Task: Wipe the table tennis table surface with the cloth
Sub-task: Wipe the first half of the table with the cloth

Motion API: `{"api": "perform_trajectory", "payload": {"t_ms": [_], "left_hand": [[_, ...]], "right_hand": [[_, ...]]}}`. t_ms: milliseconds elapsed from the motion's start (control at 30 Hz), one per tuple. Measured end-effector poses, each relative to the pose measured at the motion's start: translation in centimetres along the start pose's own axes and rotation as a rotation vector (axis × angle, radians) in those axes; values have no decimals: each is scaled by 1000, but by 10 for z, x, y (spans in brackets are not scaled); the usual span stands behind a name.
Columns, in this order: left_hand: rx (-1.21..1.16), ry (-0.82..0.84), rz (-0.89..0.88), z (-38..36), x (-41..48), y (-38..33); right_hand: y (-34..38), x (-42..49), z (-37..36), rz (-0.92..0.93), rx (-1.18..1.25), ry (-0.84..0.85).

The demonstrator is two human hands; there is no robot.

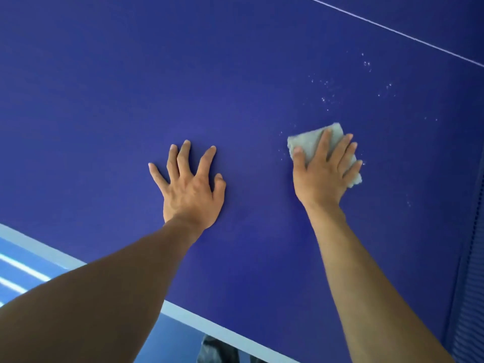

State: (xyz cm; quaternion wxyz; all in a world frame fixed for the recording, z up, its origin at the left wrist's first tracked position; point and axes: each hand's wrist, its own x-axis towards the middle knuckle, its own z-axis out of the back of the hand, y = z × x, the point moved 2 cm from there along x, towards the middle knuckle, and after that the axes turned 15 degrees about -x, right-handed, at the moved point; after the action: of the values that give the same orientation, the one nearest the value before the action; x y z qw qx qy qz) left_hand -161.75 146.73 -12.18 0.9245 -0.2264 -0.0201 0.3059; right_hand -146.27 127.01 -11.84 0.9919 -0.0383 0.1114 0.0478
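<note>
Table (235,74) surface fills almost all of my view, a dark blue board with a thin white line (392,32) crossing its far right corner and a pale white band (183,314) along the near edge. Below that edge I see a lighter blue floor (21,258) with bright stripes, and something dark there that I cannot identify. At the right side of the table hangs a dark net (471,284). Small white specks (327,99) lie scattered on the table, beyond the cloth and to its right.

The cloth (309,142) is a folded grey-white piece, lying flat on the table, to the right of the middle. My right hand (322,176) presses on top of it with open, slightly spread fingers (324,142); the far left part of the cloth and a small corner at the right stay uncovered. My left hand (191,192) rests on the bare table, well left of the cloth, fingers wide apart and a little bent, holding nothing.
</note>
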Motion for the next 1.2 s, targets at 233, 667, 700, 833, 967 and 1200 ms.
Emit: {"api": "perform_trajectory", "payload": {"t_ms": [233,667,700,833,967,1200], "left_hand": [[0,27,8,1,2,-1],[23,24,5,0,3,0],[24,25,8,-1,4,0],[18,42,17,2,4,-2],[27,45,21,2,4,-1],[46,42,13,1,4,0]], "right_hand": [[81,-42,-3,515,-91,-131],[59,86,24,137,-26,-32],[71,72,22,273,-61,-68],[55,17,6,696,-151,-141],[-6,58,12,513,-147,-102],[62,175,49,47,-26,-30]]}}
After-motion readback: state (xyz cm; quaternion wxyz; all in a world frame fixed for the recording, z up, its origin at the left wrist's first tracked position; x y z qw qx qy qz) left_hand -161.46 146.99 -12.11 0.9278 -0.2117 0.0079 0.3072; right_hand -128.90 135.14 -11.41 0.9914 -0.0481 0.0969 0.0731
